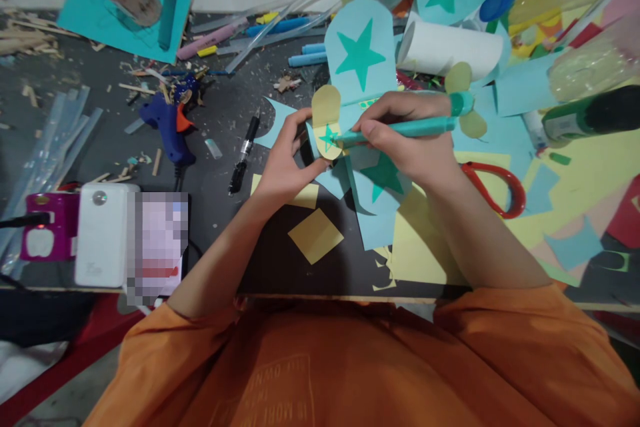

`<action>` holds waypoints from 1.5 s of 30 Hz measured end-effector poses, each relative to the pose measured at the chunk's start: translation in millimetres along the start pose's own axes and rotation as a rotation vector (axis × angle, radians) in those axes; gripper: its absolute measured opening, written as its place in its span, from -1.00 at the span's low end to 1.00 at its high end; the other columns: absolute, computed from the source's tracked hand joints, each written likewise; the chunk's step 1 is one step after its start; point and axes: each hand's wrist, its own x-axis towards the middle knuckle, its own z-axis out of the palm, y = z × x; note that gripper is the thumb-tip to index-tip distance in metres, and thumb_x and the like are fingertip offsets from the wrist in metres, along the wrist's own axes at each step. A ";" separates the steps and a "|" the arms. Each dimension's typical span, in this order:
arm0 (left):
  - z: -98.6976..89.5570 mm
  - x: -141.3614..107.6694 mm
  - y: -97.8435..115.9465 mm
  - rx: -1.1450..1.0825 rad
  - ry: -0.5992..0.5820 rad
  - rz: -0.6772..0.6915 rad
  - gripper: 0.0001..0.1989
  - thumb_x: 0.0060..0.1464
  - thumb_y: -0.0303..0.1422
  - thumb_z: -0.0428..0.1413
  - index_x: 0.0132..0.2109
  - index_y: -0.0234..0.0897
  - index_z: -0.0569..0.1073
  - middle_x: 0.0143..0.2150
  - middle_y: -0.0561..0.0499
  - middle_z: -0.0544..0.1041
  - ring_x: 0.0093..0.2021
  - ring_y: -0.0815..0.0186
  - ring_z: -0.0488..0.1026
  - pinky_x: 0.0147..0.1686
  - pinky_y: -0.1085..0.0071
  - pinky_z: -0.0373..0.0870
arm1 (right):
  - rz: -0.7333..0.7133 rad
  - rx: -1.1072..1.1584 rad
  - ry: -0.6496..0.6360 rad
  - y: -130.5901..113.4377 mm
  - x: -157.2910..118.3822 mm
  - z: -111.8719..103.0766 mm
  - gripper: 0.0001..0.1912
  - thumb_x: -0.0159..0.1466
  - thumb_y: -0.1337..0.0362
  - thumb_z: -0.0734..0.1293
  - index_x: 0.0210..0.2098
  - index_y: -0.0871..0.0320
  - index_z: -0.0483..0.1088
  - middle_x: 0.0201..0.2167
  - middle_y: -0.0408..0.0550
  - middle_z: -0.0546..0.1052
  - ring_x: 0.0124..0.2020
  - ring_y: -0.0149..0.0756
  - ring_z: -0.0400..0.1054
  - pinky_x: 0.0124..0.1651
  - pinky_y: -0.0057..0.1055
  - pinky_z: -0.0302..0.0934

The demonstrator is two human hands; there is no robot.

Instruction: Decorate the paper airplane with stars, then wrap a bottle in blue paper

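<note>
A small folded yellow paper piece (326,105) with rounded ends is held between the thumb and fingers of my left hand (290,160). On its lower half is a small green star (329,138). My right hand (413,127) grips a teal marker (420,127), whose tip touches the paper at the star; the marker's cap sits on the back end, by my knuckles. Behind the yellow piece lies a light blue paper shape (360,20) with a large green star. Another large green star (383,177) is partly hidden under my right hand.
A blue glue gun (173,127) and a black marker (245,153) lie at the left. Red-handled scissors (520,197) are by my right forearm. A white roll (453,50), a dark green bottle (590,117) and paper scraps crowd the right. A yellow square (316,236) lies near the table's front edge.
</note>
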 end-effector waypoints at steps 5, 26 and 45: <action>-0.8 0.1 -0.2 -0.011 -0.011 0.002 -0.33 0.15 0.08 0.18 0.27 0.01 0.13 0.28 -0.10 0.34 0.34 0.02 0.33 0.31 0.05 0.37 | 0.041 0.023 0.019 0.6 -0.4 0.3 -0.79 0.21 0.14 0.41 -0.51 0.04 0.43 -0.54 -0.12 0.47 -0.50 -0.30 0.34 -0.39 -0.28 0.33; -1.3 -0.5 0.3 -0.012 -0.013 -0.001 -0.33 0.15 0.05 0.19 0.28 0.02 0.12 0.31 -0.10 0.32 0.36 0.00 0.31 0.32 0.05 0.35 | 0.054 0.015 0.034 0.8 -1.0 0.9 -0.75 0.22 0.13 0.41 -0.54 0.04 0.40 -0.56 -0.15 0.47 -0.51 -0.31 0.35 -0.42 -0.31 0.35; -2.3 -1.1 -3.9 -0.012 -0.019 0.014 -0.31 0.15 0.05 0.20 0.30 -0.01 0.12 0.30 -0.10 0.32 0.37 0.00 0.28 0.33 0.06 0.31 | 0.041 0.021 0.000 2.3 -1.5 -0.2 -0.77 0.24 0.15 0.40 -0.52 0.07 0.45 -0.55 -0.14 0.48 -0.51 -0.35 0.36 -0.44 -0.36 0.30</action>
